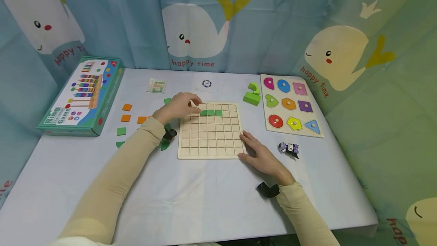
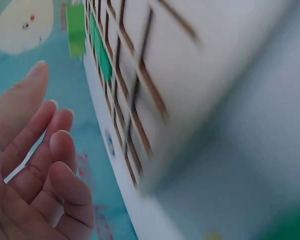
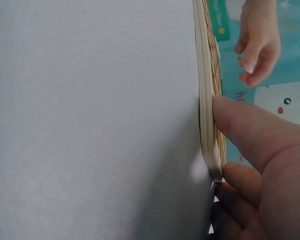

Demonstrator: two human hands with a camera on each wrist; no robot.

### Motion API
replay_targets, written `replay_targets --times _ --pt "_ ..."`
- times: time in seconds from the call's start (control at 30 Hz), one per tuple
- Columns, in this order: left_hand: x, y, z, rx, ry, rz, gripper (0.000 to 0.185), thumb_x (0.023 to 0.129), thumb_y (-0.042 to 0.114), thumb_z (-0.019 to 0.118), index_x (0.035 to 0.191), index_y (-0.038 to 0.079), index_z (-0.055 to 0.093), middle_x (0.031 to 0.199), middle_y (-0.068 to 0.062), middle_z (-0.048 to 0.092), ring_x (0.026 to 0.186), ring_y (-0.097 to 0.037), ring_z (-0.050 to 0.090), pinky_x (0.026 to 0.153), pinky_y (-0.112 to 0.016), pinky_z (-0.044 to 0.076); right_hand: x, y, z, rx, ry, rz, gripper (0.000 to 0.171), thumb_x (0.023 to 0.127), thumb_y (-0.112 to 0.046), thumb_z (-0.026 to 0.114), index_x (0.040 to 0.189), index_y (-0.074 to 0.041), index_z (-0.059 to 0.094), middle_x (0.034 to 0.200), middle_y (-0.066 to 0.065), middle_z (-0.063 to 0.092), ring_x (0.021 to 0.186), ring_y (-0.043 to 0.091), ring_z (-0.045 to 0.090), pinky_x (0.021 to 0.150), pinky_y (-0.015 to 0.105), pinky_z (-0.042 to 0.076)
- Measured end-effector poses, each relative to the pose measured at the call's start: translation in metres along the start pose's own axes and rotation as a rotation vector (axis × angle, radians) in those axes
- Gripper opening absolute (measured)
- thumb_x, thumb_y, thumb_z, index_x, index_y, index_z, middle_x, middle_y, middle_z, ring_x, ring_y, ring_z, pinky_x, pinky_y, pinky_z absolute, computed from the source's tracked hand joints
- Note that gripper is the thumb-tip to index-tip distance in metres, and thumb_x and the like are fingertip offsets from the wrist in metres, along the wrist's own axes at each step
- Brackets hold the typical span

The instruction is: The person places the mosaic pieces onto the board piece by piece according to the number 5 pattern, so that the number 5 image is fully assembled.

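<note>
Currently, you are filling the second row of the wooden grid board [image 1: 210,131], which lies flat near the middle of the desk [image 1: 191,200]. Three green tiles [image 1: 211,112] sit side by side in that row, touching one another, right of centre.

Your left hand [image 1: 179,106] hovers over the board's upper left part, just beside the leftmost green tile. Its fingers [image 2: 60,150] are loosely curled; the left wrist view shows nothing held in them, so this grip is empty and relaxed.

Your right hand [image 1: 261,155] rests on the desk at the board's lower right corner. Its thumb [image 3: 245,125] presses against the board's edge, the other fingers lie straight, and nothing is clamped: the grip steadies the board only.

Spare pieces lie left of the board: orange tiles [image 1: 126,107] and green tiles [image 1: 121,131], well apart from the row being filled. A small pattern card [image 1: 157,85] lies beyond the board, near the back of the desk.

Judging from this layout, one tile has probably just been seated, and the next move calls for the following:

- Keep the right hand braced against the board.
- Move the left hand to the loose tiles and pinch one by its edges.
- Check the colour against the card; its detail is too small to read here.
- Lower the tile squarely into the cell.
</note>
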State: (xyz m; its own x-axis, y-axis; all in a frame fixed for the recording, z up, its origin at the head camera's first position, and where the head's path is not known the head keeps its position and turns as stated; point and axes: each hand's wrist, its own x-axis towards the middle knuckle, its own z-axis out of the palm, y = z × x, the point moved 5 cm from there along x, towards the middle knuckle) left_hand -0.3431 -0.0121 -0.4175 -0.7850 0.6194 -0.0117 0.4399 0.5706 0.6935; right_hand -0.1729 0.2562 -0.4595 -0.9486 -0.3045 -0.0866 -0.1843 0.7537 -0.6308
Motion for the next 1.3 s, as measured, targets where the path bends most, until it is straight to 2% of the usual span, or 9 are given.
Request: replay_targets --times 0.2,0.4,0.53,0.67,0.93,1.3 --pt "-0.016 -0.030 -0.033 0.034 0.061 -0.084 0.035 0.095 0.020 0.068 0.125 0.004 0.063 0.116 -0.010 0.062 0.099 -0.027 0.056 0.083 -0.041 0.046 0.000 0.000 0.001 -0.007 0.001 0.006 0.073 0.093 -0.033 0.069 0.153 -0.010 0.034 0.160 0.003 0.019 0.146 0.023 0.013 0.113 0.047 0.020" --pt "-0.030 -0.057 -0.061 0.111 0.107 -0.163 0.035 0.095 0.017 0.066 0.126 0.001 0.062 0.118 -0.016 0.061 0.105 -0.032 0.055 0.089 -0.046 0.044 0.000 -0.001 0.001 -0.008 0.002 0.011 0.073 0.093 -0.033 0.068 0.153 -0.009 0.033 0.160 0.003 0.019 0.146 0.023 0.013 0.113 0.048 0.020" --pt "-0.036 -0.066 -0.070 0.162 0.091 -0.232 0.040 0.094 0.017 0.067 0.128 -0.001 0.059 0.123 -0.019 0.060 0.111 -0.035 0.053 0.096 -0.049 0.040 0.000 -0.002 0.001 -0.014 0.002 0.008 0.073 0.093 -0.033 0.068 0.153 -0.009 0.033 0.160 0.003 0.019 0.146 0.023 0.013 0.113 0.048 0.020" --pt "-0.038 -0.071 -0.070 0.196 0.040 -0.296 0.045 0.091 0.018 0.069 0.130 -0.002 0.058 0.125 -0.020 0.058 0.112 -0.035 0.052 0.097 -0.049 0.040 0.001 -0.002 0.001 -0.016 0.006 0.009 0.073 0.093 -0.034 0.068 0.153 -0.009 0.033 0.160 0.004 0.020 0.146 0.024 0.013 0.113 0.048 0.020" --pt "-0.030 -0.074 -0.058 0.271 -0.023 -0.307 0.044 0.088 0.023 0.073 0.121 -0.003 0.061 0.116 -0.019 0.059 0.104 -0.034 0.054 0.091 -0.049 0.043 -0.002 0.000 0.002 -0.018 0.006 0.021 0.073 0.093 -0.033 0.068 0.153 -0.009 0.034 0.160 0.005 0.020 0.146 0.025 0.014 0.113 0.049 0.020" --pt "-0.026 -0.074 -0.054 0.305 0.034 -0.344 0.033 0.088 0.021 0.075 0.112 0.001 0.067 0.113 -0.016 0.058 0.096 -0.033 0.054 0.085 -0.047 0.045 0.000 -0.001 0.001 -0.009 0.014 -0.006 0.073 0.093 -0.034 0.069 0.152 -0.009 0.034 0.160 0.005 0.021 0.146 0.025 0.014 0.113 0.049 0.020"
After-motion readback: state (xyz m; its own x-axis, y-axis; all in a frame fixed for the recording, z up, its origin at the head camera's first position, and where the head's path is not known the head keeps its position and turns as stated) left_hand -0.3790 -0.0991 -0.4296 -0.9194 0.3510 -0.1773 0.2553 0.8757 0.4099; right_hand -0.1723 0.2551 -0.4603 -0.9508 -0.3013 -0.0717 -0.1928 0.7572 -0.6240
